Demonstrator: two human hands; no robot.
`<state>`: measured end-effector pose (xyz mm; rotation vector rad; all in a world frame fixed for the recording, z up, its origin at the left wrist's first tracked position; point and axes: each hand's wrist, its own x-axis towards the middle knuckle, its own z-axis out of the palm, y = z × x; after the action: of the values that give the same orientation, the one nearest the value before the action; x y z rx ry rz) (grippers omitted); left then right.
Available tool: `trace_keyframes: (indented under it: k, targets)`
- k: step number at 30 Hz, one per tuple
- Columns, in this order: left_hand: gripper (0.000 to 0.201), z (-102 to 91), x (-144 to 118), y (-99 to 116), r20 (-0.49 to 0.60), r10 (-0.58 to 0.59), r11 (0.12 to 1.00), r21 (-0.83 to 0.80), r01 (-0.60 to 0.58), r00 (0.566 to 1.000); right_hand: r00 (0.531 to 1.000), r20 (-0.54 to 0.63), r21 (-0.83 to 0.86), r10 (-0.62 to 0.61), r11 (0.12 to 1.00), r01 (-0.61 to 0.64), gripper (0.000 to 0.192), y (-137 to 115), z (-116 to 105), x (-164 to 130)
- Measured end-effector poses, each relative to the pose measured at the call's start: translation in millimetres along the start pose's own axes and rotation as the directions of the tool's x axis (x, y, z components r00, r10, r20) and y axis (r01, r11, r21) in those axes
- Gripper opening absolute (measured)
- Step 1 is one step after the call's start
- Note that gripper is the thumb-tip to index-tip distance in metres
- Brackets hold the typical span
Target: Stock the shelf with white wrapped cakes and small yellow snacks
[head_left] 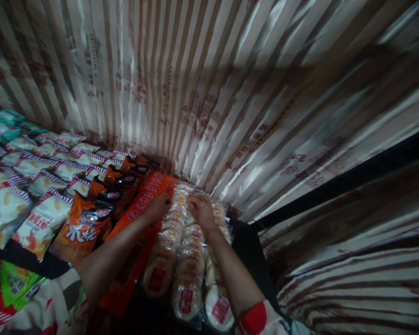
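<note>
My left hand (pixel 158 208) is closed, reaching over the orange-red packaging (pixel 172 184) to the edge of the leftmost row of clear-wrapped round pale cakes (pixel 157 278). Over the far part of the rows is my right hand (pixel 200 209), its fingers curled together. Whether either hand pinches a wrapper is too dark and small to make out. Three overlapping rows of these cakes run away from me, including a middle row (pixel 186 300) and a right row (pixel 219 307), with red and yellow labels showing. My forearms hide parts of the right row and the orange-red packaging.
Left of the orange-red packaging stand orange snack bags (pixel 82 228), then rows of white snack bags (pixel 43 218) and teal packs (pixel 7 123). Green packs (pixel 19 281) lie front left. Striped printed sheeting (pixel 181 83) hangs behind, and a dark bar (pixel 335 188) slants along the right.
</note>
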<state>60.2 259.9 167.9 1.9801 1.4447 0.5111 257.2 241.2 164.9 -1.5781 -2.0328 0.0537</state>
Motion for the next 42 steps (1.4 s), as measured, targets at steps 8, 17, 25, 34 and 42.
trace_keyframes:
  k: [8,17,25,34,42]
  targets:
    - [0.011,6.4,4,6,-0.08,-0.006,0.997,-0.08,0.0,0.997,0.996,-0.022,0.031,-0.083,0.996,0.084,0.01,-4,-8,-11]
    - [0.015,6.9,-2,9,-0.13,-0.038,0.989,-0.149,0.018,0.991,0.998,0.051,0.025,0.026,0.999,-0.027,0.01,-19,-9,-13]
    - [0.014,-15.2,-18,1,0.021,0.01,0.999,0.043,-0.011,1.0,0.998,0.038,0.037,0.043,0.998,-0.044,0.011,-17,-3,-12]
    - [0.015,-18.6,-26,9,0.088,0.036,0.999,0.035,-0.039,0.995,0.998,-0.001,0.034,0.068,0.997,-0.068,0.011,-19,-2,-13]
    - [0.015,-3.7,-19,8,0.001,0.012,0.998,0.063,-0.012,1.0,0.998,-0.045,0.059,-0.042,0.997,0.045,0.011,-23,-13,-25]
